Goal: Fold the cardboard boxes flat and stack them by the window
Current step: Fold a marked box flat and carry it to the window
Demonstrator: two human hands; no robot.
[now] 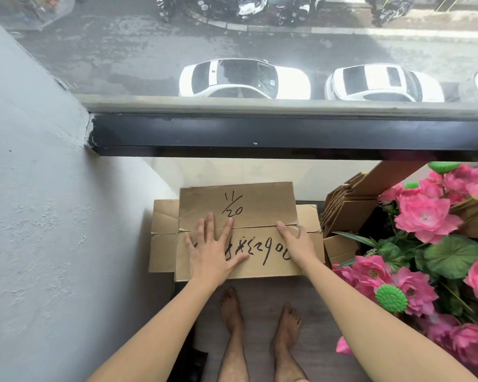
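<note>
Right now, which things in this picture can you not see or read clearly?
- Head view: the left hand covers the start of the black writing on the top flattened box.
- The lower box is mostly hidden under the top one; how many lie below cannot be told.
- The folded cardboard at right is partly hidden by pink flowers.
- The right hand fingertips wrap past the box's right edge, unseen.
</note>
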